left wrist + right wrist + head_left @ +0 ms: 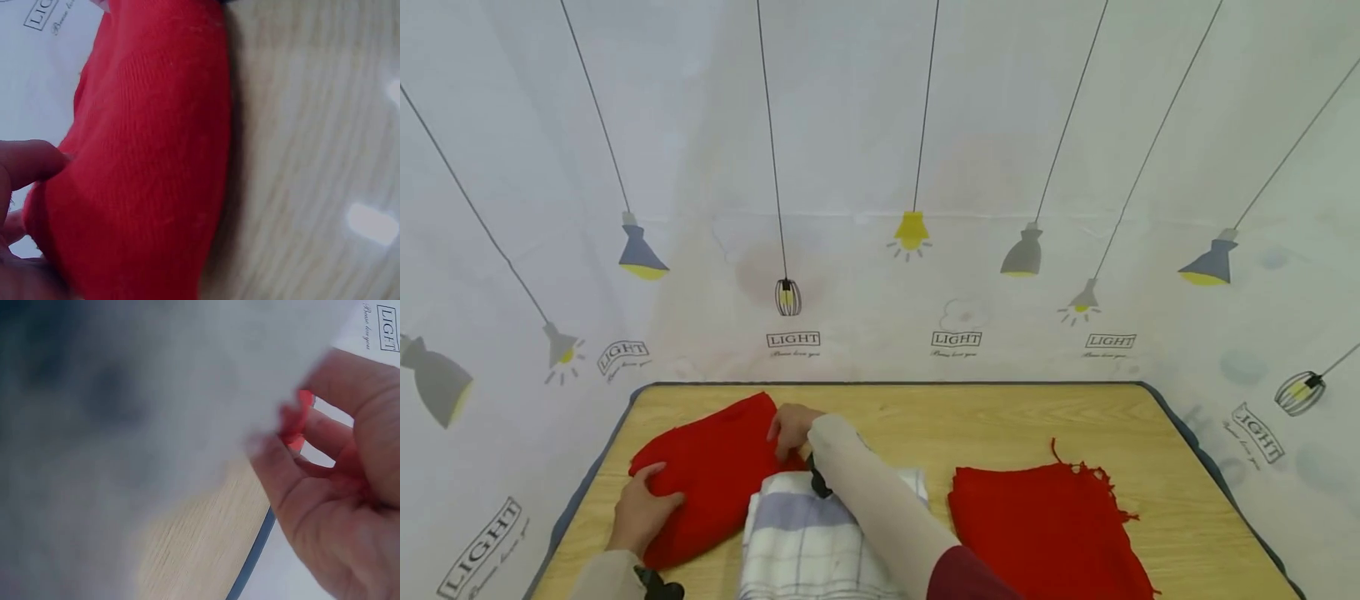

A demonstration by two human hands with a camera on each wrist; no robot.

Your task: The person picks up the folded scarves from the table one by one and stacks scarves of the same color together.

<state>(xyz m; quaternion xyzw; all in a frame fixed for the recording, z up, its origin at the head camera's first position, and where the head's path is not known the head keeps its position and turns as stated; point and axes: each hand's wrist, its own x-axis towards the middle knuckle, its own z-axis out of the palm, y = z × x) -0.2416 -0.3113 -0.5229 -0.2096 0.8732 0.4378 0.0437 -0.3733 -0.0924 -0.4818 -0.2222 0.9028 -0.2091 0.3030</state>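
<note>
A folded red cloth (715,467) with a fine ribbed weave lies bunched on the left of the table. At its left edge my left hand (643,510) grips it, thumb and fingers curled at the border; the left wrist view shows fingers (31,162) on the fabric. My right hand (793,425) pinches the cloth's far right side, and a bit of red shows between its fingers in the right wrist view. Nearest my right forearm is a folded white checked cloth (805,542), partly covered by the sleeve. A blurred pale surface fills much of the right wrist view.
Another folded red cloth (1045,529) with knotted tassels lies on the right. The wooden table (985,425) has a dark edge, and a pale curtain (865,150) printed with lamps hangs behind and at both sides.
</note>
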